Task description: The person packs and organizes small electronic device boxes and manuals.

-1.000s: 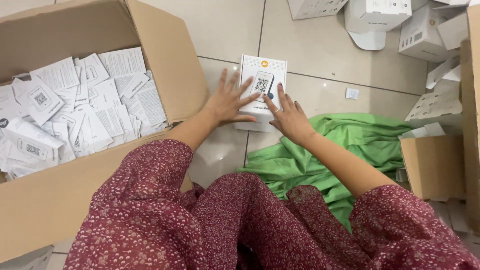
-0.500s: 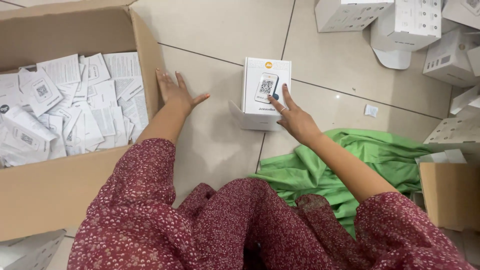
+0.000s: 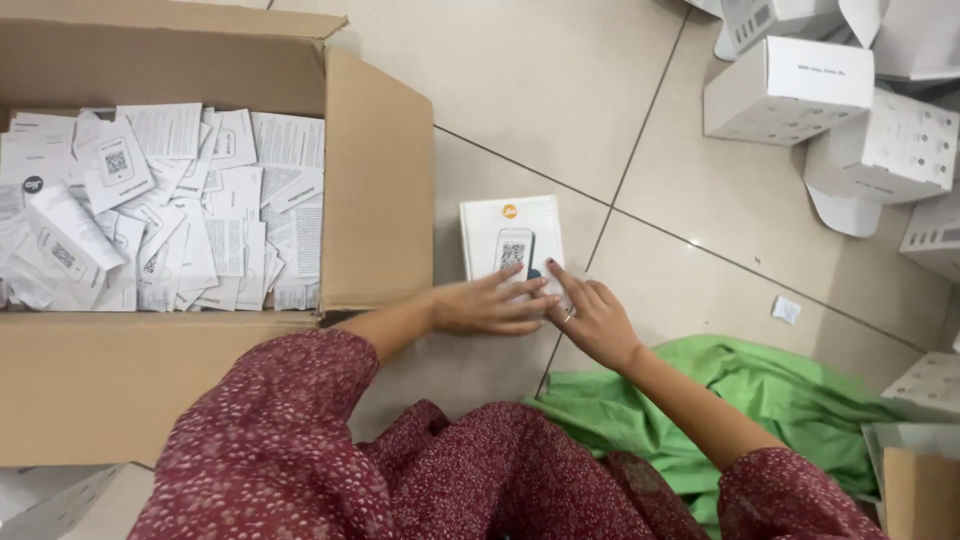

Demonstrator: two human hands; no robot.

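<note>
A small white product box point(image 3: 505, 232) with a phone picture on its top sits on the tiled floor in front of me. My left hand point(image 3: 490, 305) lies flat across its near edge, fingers together and pointing right. My right hand point(image 3: 590, 320) rests on the box's near right corner, fingers extended onto the top. Neither hand is closed around the box.
A large open cardboard carton point(image 3: 375, 180) full of several white paper leaflets point(image 3: 160, 210) stands at the left. A green cloth point(image 3: 740, 400) lies at the right by my knee. Several white boxes point(image 3: 790, 90) are piled at the upper right. A paper scrap point(image 3: 787, 310) lies on the tiles.
My left hand came back from the carton's flap to the near edge of the small box. My right hand stayed on the box. The view shifted so the box sits lower and closer.
</note>
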